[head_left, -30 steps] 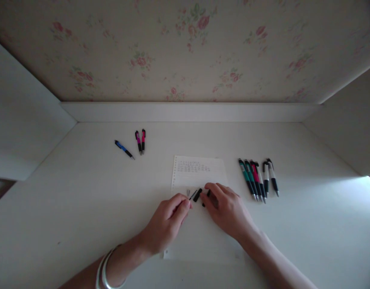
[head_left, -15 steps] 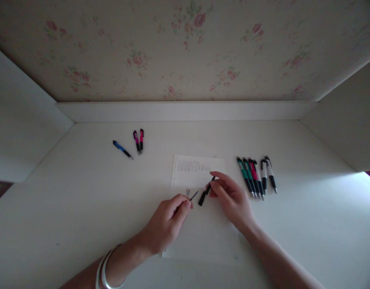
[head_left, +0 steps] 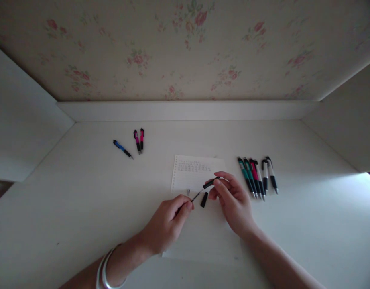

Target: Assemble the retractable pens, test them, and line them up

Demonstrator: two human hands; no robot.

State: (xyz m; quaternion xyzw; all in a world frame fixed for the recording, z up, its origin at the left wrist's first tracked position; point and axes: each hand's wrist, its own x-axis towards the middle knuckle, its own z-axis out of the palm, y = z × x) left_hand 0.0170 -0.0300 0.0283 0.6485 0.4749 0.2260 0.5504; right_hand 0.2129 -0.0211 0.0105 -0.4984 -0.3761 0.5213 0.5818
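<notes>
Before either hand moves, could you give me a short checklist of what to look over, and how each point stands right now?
1. Left hand grips the thin rod: ok, pinched between thumb and fingers.
2. Right hand holds the black cylinder: ok, one end angled towards the rod.
3. Rod tip and cylinder are touching: cannot tell; they are too close together in this view.
4. Loose black piece is free of the left hand: ok, it lies just to its right.
5. Small silver piece is on the paper: ok, by the left fingertips.
6. Blue pen is out of the way: ok, far left.
</notes>
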